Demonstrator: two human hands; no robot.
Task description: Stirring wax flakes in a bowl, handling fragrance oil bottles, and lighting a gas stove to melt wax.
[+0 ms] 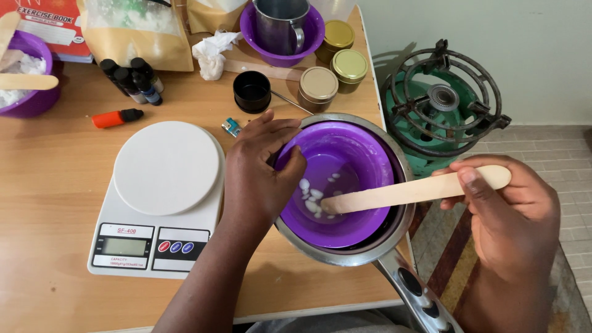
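Note:
My left hand grips the left rim of a purple bowl that sits inside a steel saucepan. My right hand holds a flat wooden stick by its outer end. The stick's tip rests in the bowl among several white flakes lying in clear liquid. The pan's handle points toward me over the table's front right corner.
A white digital kitchen scale stands left of the pan on the wooden table. Behind are gold-lidded tins, a black tin, small dark bottles, an orange lighter and another purple bowl holding a metal mug. A green gas burner sits off the table's right.

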